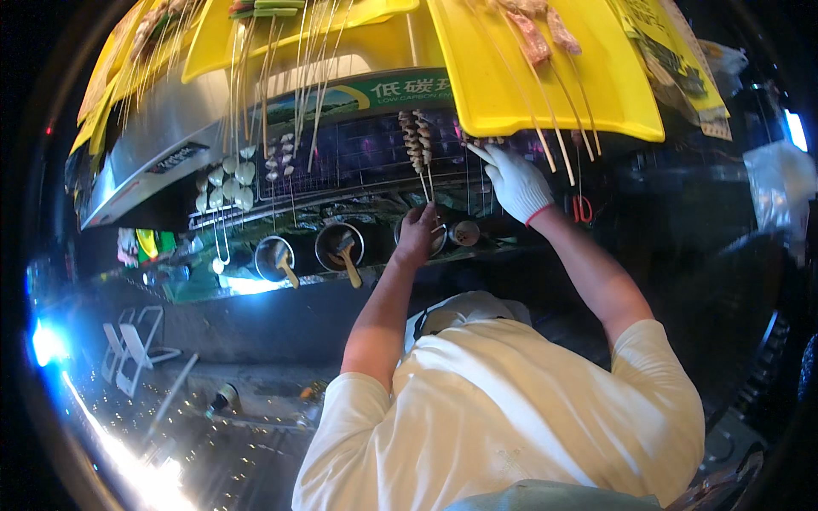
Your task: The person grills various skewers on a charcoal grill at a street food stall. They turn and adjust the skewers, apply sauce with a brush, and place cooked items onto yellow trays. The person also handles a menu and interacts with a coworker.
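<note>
My bare left hand (416, 237) grips the thin sticks of two meat skewers (416, 142). Their browned, curled pieces lie side by side over the grill grate (361, 150). My right hand (516, 185) wears a white knit glove with a red cuff. Its fingers reach toward further skewers (480, 140) partly under the edge of a yellow tray (556, 118); whether they pinch anything is unclear. Left along the grill are skewers with pale round pieces (230, 182) and skewers of smaller pieces (280, 156).
Metal pots (323, 246) with brushes (347, 259) line the front ledge, beside a small container (464, 234). Red-handled scissors (582, 209) hang at right. Another yellow tray (211, 54) with raw skewers overhangs the metal hood (150, 172). White folding chairs (137, 348) stand lower left.
</note>
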The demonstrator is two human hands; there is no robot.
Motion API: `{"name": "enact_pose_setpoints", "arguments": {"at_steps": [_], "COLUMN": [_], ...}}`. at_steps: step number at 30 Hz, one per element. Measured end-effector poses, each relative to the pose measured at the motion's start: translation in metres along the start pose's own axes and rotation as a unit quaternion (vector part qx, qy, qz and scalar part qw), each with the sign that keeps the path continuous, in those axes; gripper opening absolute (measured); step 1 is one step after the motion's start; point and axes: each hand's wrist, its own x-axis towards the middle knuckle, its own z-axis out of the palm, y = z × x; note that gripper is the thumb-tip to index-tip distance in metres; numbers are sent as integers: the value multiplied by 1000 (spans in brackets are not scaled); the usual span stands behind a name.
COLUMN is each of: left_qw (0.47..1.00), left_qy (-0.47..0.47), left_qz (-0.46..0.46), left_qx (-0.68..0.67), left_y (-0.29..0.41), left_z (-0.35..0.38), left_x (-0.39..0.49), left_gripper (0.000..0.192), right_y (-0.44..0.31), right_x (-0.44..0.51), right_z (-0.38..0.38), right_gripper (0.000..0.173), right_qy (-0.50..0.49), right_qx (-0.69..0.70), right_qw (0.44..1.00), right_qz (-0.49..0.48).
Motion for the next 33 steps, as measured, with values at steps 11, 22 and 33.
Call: {"name": "enact_pose_setpoints", "arguments": {"at_steps": [11,22,33], "left_qw": [994,988,977], "left_qy": [72,126,183], "left_qz": [85,80,105], "left_qx": [-16,-38,19], "left_y": [-11,-7,-8], "left_z": [21,21,21], "left_x": [8,6,0], "left_gripper": [24,23,25], "right_y": [41,41,54], "right_x": [90,84,99], "right_z": [62,50,65], "right_gripper": [46,50,38], "right_qy": [25,-19,-2], "right_qx": [-167,-135,-97], "right_qw": [968,956,951], "right_qz": [-187,-261,-294]}}
